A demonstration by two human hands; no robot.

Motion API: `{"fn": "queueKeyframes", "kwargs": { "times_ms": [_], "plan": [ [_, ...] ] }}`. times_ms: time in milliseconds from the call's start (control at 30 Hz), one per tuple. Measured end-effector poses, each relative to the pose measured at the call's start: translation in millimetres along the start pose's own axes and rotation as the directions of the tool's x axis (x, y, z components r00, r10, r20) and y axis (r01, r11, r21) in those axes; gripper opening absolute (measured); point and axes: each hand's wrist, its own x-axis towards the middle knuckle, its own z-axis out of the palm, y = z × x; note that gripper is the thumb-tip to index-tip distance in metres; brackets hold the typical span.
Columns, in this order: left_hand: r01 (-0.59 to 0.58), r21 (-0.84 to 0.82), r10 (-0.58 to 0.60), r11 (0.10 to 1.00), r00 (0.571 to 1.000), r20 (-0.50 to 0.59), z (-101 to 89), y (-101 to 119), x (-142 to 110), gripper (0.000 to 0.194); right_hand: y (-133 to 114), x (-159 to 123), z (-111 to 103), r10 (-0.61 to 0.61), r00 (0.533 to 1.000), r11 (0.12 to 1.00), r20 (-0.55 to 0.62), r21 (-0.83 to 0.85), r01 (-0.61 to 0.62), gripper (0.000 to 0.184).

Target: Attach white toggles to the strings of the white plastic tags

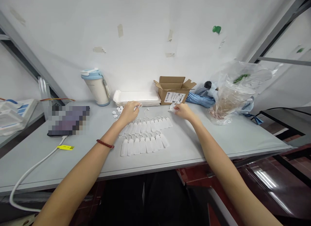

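My left hand [130,112] is closed in a pinch above the far row of tags. A small white curved piece [140,105], perhaps a cord end, sticks out at its fingertips. My right hand [184,111] pinches a small flat white piece [172,107] in front of the cardboard box. Between my forearms lie two rows of white tags, a near row [143,145] and a far row [152,125], each tag with a thin white cord at its top. Small white round pieces [116,113] lie in a cluster left of my left hand. A loose white cord [146,111] rests between the hands.
Along the wall stand a cream tumbler [98,89] with a blue lid, a stack of white trays [137,97] and an open cardboard box [173,91]. Blue cloth [200,98] and a plastic bag [225,99] lie right. At left, a phone-like device [69,120] has a white cable [34,169].
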Motion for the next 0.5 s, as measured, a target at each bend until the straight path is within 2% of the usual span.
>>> {"fn": "queueKeyframes", "kwargs": {
  "times_ms": [133, 300, 400, 500],
  "plan": [
    [0.048, -0.092, -0.048, 0.995, 0.999, 0.001, -2.6, 9, -3, 0.027, -19, -6, -10, -0.061, 0.998, 0.964, -0.025, 0.258, 0.065, 0.016],
    [0.097, -0.271, -0.104, 0.958, 0.995, -0.011, -7.6, 28, -8, 0.025, -47, -15, -14, -0.095, 0.993, 0.841, -0.073, 0.528, 0.119, 0.017],
    [0.173, -0.397, -0.177, 0.901, 0.984, 0.026, -9.8, 40, -11, 0.025, -62, -21, -12, -0.143, 0.988, 0.743, -0.056, 0.654, 0.145, 0.02],
    [0.274, -0.537, -0.264, 0.798, 0.96, 0.096, -10.2, 50, -14, 0.025, -75, -26, -9, -0.195, 0.98, 0.657, -0.021, 0.74, 0.147, 0.022]
  ]
}}
